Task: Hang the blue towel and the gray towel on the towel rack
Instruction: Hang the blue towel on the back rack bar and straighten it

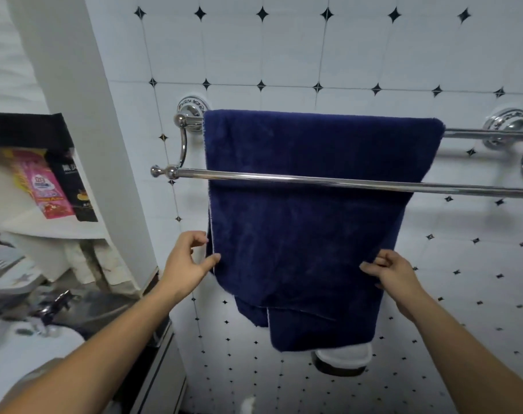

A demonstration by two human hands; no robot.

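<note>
Blue towel (pixel 308 222), dark navy, plush, draped over towel rack's (pixel 314 178) rear bar.

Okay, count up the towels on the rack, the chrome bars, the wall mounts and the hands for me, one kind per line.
Blue towel: 1
Gray towels: 0 in view
Chrome bars: 2, the rear bar and the front bar
Round wall mounts: 2, left mount and right mount
Hands: 2, left hand and right hand
Total: 7
</note>
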